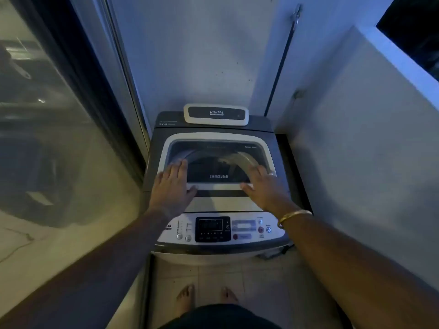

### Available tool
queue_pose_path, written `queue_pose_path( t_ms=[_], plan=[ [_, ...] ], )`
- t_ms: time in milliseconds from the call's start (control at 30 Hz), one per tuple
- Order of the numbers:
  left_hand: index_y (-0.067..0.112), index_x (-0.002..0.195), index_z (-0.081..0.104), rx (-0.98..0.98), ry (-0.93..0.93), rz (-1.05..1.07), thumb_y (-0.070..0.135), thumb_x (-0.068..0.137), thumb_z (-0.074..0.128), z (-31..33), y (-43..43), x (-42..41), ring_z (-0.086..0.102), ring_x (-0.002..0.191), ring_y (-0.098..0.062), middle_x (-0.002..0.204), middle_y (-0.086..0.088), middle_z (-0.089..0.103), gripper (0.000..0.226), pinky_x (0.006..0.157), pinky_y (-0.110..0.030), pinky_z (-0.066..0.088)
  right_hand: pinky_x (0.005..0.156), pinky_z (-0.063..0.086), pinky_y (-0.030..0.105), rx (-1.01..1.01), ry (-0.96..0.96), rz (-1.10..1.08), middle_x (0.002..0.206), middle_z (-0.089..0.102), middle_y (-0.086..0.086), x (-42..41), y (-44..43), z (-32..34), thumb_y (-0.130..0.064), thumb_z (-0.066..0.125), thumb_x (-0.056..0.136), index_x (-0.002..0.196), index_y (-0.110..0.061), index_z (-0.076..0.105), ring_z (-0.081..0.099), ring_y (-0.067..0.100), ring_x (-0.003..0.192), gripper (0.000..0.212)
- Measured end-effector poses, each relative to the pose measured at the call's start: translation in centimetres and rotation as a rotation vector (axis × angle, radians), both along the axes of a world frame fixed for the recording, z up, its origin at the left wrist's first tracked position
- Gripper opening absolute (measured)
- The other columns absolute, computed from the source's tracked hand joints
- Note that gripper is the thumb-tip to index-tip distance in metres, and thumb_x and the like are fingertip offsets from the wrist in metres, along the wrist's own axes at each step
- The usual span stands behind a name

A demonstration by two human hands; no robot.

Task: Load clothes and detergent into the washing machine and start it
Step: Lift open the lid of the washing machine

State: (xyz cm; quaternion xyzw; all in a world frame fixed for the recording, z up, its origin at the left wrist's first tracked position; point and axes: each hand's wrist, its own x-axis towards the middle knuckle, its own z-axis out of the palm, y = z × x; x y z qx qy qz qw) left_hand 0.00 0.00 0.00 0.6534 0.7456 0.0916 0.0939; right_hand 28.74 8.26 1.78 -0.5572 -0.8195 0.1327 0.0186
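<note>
**Palms flat on the lid (218,180), lid down**

Far left: a glass door (47,119) in a dark frame runs along my side, with dim reflections in it.

My left arm reaches forward. My left hand (172,186) lies palm down on the lid's front left corner, fingers straight and close together. The fingertips are on the tinted window and the thumb lies along the white front rim. It grips nothing, only rests flat.

Centre: the washing machine (280,167), a grey top-loader, stands in a narrow nook against the back wall (202,55). Its lid is lowered over the drum. Through the window I see the drum ring and dark shapes inside; I cannot tell whether they are clothes. The control panel (213,229) is at the near edge, just below my wrists, with a dark display in the middle and round buttons on both sides. My bare feet (186,296) are on the tiled floor (261,281) in front of the machine.

My right hand (263,188) mirrors the left. It lies palm down on the front right corner, fingers straight and slightly spread, thumb pointing inward on the white rim, holding nothing. A gold bangle (294,216) is on that wrist.

Right: a dark rod (280,67) hangs down the wall behind the machine, and a pale side wall (356,138) stands close beside the machine.
</note>
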Motion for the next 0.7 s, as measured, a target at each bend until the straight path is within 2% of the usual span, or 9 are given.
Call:
queue_pose_path(
  t_ms=[67, 167, 367, 533, 700],
  plan=[
    [0.020, 0.165, 0.039, -0.092, -0.065, -0.088, 0.054, 0.107, 0.057, -0.6, -0.3, 0.4, 0.052, 0.148, -0.026, 0.163, -0.005, 0.048, 0.069, 0.122, -0.048, 0.047, 0.106, 0.054, 0.048, -0.155, -0.016, 0.030, 0.150, 0.051, 0.010, -0.2, -0.6, -0.4, -0.057, 0.055, 0.104, 0.152, -0.023, 0.041, 0.059, 0.033, 0.129, 0.061],
    [0.025, 0.144, 0.057, -0.130, -0.022, -0.181, 0.049, 0.104, 0.062, -1.3, -0.5, 0.7, 0.056, 0.129, -0.020, 0.140, 0.003, 0.054, 0.047, 0.105, -0.040, 0.053, 0.103, 0.056, 0.043, -0.223, -0.080, 0.082, 0.137, 0.057, 0.004, -0.4, -1.1, -0.5, -0.052, 0.065, 0.100, 0.137, -0.024, 0.055, 0.060, 0.026, 0.122, 0.047],
    [0.028, 0.125, 0.061, -0.162, 0.016, -0.221, 0.049, 0.099, 0.070, -0.4, 0.7, 1.2, 0.060, 0.113, -0.018, 0.119, 0.006, 0.058, 0.035, 0.099, -0.038, 0.053, 0.107, 0.053, 0.044, -0.322, -0.064, 0.079, 0.122, 0.062, 0.003, -1.1, 0.2, 0.9, -0.035, 0.073, 0.099, 0.120, -0.020, 0.066, 0.060, 0.022, 0.115, 0.027],
    [0.041, 0.096, 0.057, -0.214, -0.095, -0.258, 0.056, 0.091, 0.080, 1.8, 1.9, -0.2, 0.062, 0.095, -0.008, 0.098, 0.019, 0.058, 0.028, 0.082, -0.032, 0.048, 0.097, 0.056, 0.038, -0.277, -0.041, 0.108, 0.110, 0.065, -0.003, -0.6, 0.9, 2.6, -0.032, 0.076, 0.096, 0.104, -0.025, 0.069, 0.064, 0.017, 0.100, 0.013],
    [0.040, 0.090, 0.061, -0.187, -0.172, -0.277, 0.058, 0.083, 0.087, 6.3, 4.0, -1.8, 0.061, 0.092, 0.000, 0.099, 0.020, 0.063, 0.032, 0.076, -0.029, 0.052, 0.087, 0.053, 0.029, -0.235, 0.054, 0.098, 0.099, 0.065, -0.012, 0.2, 2.7, 6.9, -0.035, 0.079, 0.093, 0.091, -0.040, 0.066, 0.062, 0.005, 0.090, 0.014]
  ],
)
